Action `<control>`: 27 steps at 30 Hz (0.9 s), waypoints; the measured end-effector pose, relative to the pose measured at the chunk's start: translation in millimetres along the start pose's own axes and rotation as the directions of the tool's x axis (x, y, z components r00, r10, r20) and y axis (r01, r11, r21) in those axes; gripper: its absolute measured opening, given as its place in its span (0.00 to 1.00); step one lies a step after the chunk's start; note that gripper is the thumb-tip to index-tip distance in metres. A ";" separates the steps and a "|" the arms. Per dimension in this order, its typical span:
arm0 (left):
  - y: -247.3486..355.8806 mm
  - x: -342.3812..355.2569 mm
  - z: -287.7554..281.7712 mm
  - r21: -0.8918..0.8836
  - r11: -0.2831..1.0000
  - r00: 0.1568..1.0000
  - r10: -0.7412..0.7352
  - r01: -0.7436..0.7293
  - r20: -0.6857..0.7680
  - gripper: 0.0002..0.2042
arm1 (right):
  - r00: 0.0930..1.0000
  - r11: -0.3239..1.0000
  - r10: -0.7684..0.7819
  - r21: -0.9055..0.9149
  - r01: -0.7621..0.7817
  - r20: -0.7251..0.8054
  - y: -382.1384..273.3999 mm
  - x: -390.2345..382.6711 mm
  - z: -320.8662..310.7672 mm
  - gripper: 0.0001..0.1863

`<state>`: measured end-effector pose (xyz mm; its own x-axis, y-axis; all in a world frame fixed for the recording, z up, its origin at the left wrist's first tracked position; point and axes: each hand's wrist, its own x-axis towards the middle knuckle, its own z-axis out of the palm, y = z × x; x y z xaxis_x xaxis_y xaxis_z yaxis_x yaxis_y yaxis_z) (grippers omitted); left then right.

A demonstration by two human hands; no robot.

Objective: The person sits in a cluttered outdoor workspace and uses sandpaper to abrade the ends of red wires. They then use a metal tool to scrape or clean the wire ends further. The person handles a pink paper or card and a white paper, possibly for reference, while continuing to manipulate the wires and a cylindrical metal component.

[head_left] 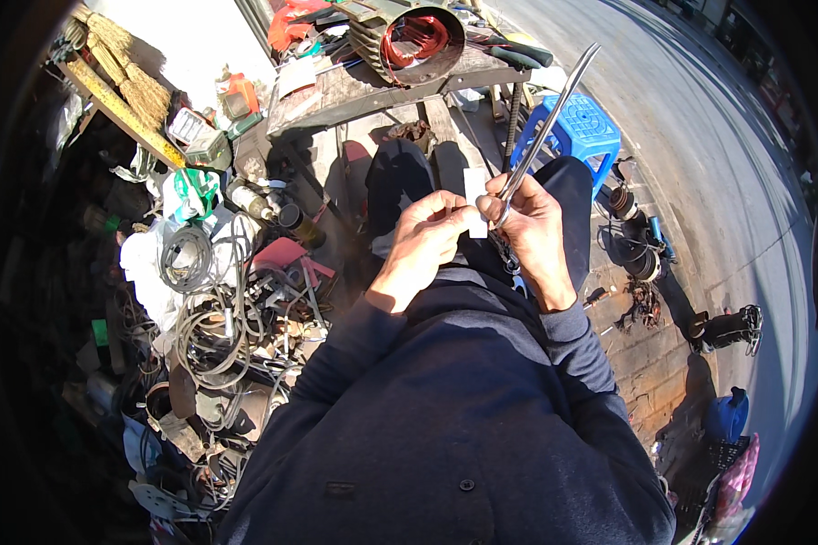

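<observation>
In front of my lap, my left hand (420,241) pinches a narrow white strip (474,184), which looks like paper or thin sheet. Beside it, my right hand (536,232) is closed round the handles of long metal scissors (559,109). The blades point up and away to the right and look closed together. Both hands are close to each other, with the strip between them. On the wooden bench (336,107) ahead lies a ribbed motor housing (373,41) with red wire windings (415,41) inside it.
A blue plastic stool (583,123) stands right of the bench. Coiled cables (214,341) and scrap heap up on the left, near straw brooms (136,86) and a yellow bar (123,113). Motor parts (643,263) and a blue jug (727,416) lie along the right by the road (691,136).
</observation>
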<state>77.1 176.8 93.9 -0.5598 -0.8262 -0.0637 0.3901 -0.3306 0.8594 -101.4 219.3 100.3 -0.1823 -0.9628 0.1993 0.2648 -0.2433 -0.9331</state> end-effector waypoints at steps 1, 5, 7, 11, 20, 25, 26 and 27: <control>0.2 -0.2 -1.1 0.032 0.999 1.000 0.020 -0.020 -0.016 0.05 | 1.000 0.999 0.013 -0.048 -0.013 -0.005 1.3 -0.8 -2.3 0.10; 9.8 7.3 -12.9 -0.073 0.987 0.978 0.128 -0.141 -0.164 0.07 | 0.992 0.974 0.113 -0.206 -0.098 0.060 2.6 -19.8 -19.9 0.14; 16.7 13.8 -19.4 -0.083 0.976 0.955 0.179 -0.203 -0.236 0.07 | 0.981 0.955 0.152 -0.272 -0.115 0.120 3.2 -40.3 -29.5 0.15; 28.1 26.0 -26.5 -0.131 0.943 0.907 0.248 -0.307 -0.340 0.06 | 0.923 0.902 0.333 -0.350 -0.253 0.192 2.9 -81.5 -49.1 0.19; 25.5 37.5 -9.3 -0.063 0.905 0.860 0.375 -0.420 -0.346 0.06 | 0.880 0.881 0.383 -0.397 -0.257 0.282 11.2 -99.0 -56.9 0.23; 24.1 32.1 -5.8 -0.004 0.922 0.866 0.363 -0.388 -0.345 0.04 | 0.906 0.895 0.317 -0.405 -0.187 0.281 17.5 -93.6 -50.9 0.23; 23.5 31.4 -5.2 0.003 0.921 0.866 0.367 -0.389 -0.339 0.05 | 0.908 0.896 0.310 -0.405 -0.181 0.282 17.7 -93.1 -50.0 0.23; 23.0 30.9 -4.7 -0.005 0.923 0.869 0.360 -0.385 -0.338 0.05 | 0.908 0.897 0.308 -0.404 -0.178 0.284 17.7 -92.5 -49.1 0.23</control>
<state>72.1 141.5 109.3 -0.0990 -0.9916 0.0829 0.5790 0.0104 0.8152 -126.4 309.8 50.7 0.1846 -0.9826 -0.0212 -0.1127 0.0003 -0.9936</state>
